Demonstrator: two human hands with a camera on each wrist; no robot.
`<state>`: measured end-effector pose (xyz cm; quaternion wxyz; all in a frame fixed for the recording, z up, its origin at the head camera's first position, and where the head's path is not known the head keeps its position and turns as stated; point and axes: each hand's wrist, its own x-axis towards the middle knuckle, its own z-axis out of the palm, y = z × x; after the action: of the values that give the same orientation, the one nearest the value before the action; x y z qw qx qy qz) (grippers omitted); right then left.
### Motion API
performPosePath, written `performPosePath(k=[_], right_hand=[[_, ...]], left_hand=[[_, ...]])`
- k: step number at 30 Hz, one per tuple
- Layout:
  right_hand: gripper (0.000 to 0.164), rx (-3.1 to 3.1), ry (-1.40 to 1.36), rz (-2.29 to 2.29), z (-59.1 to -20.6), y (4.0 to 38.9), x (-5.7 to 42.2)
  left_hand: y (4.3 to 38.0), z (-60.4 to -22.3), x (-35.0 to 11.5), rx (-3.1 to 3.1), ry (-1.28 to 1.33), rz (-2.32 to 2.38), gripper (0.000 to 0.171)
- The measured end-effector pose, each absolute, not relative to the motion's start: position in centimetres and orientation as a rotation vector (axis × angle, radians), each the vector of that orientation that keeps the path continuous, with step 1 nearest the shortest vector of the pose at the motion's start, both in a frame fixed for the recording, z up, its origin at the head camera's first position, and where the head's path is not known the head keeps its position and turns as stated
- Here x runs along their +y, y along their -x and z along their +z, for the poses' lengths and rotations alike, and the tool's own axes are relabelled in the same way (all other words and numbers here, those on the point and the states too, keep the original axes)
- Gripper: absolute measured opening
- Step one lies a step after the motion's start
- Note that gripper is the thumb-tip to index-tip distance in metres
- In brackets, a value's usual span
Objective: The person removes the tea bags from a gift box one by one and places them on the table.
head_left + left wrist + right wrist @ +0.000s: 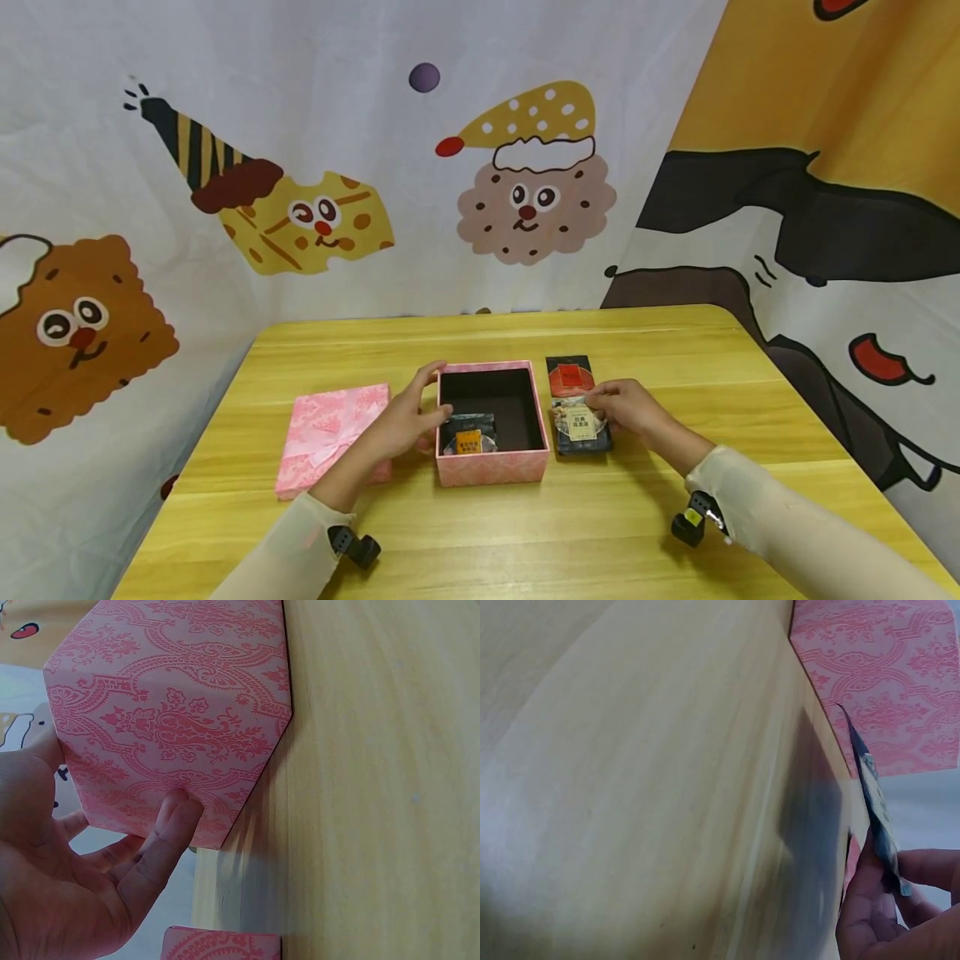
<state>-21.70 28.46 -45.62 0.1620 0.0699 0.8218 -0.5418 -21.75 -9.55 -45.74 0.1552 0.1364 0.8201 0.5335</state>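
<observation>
My right hand (624, 404) pinches a dark flat sachet (579, 432) with a cream label by its upper right edge. In the right wrist view the sachet (876, 802) stands edge-on between thumb and fingers, lifted over the table with a shadow below. The open pink patterned box (491, 469), dark inside, sits left of it. My left hand (411, 417) holds the box's left wall, thumb over the rim and fingers against the outside. Inside the box, at the near left, lies another dark sachet (469, 440) with an orange label.
A dark sachet with a red label (570, 375) lies on the wooden table (480, 542), just beyond the held one. The pink lid (330, 433) with a ribbon bow rests left of the box. A cartoon-printed cloth (360, 100) hangs behind the table.
</observation>
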Motion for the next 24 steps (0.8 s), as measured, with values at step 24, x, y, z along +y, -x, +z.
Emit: performPosePath(k=[24], right_hand=[[0.017,2.492,-0.118,-1.422,-46.9,21.6,29.0]], left_hand=[[21.9,-46.0,-9.6,2.349,-0.384,1.543,0.075]])
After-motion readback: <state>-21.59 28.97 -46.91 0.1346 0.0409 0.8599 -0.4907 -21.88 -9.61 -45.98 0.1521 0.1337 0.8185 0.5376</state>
